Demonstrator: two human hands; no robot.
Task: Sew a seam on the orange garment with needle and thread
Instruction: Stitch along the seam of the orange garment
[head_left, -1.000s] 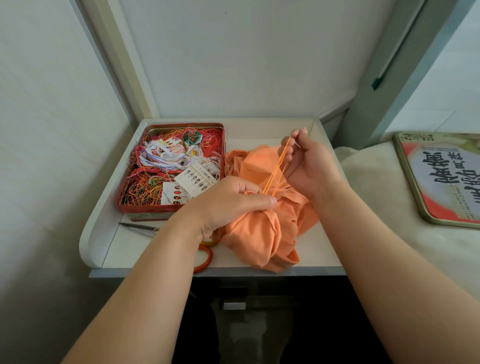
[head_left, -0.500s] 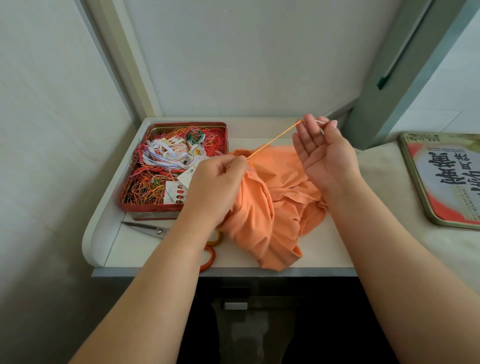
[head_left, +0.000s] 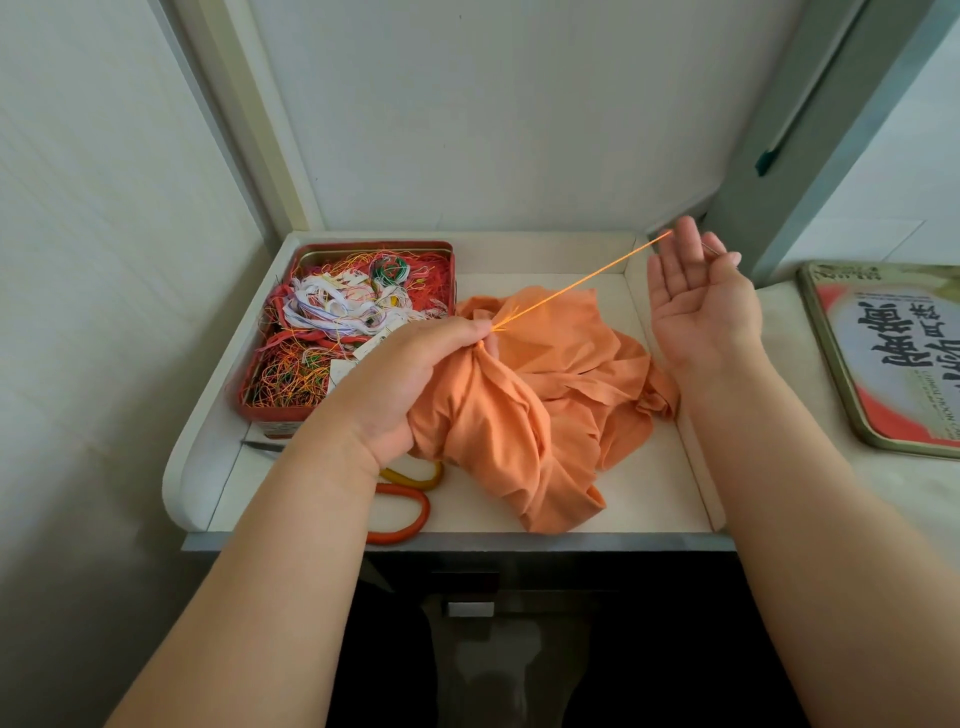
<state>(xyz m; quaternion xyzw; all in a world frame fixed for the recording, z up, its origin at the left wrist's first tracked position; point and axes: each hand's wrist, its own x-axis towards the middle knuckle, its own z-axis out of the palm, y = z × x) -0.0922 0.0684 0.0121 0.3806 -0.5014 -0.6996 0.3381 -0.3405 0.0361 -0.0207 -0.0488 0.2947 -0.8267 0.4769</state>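
Our left hand bunches the orange garment on the surface, its grip pinching the seam, while our right hand, fingers spread, draws the thread taut away from that grip, needle at its fingertips.

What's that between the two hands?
An orange thread, pulled tight from the garment in the left hand up to the right hand, seen in the head view.

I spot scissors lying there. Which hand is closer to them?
Left. The left hand grips the orange garment just above the scissors; the right hand is raised far across.
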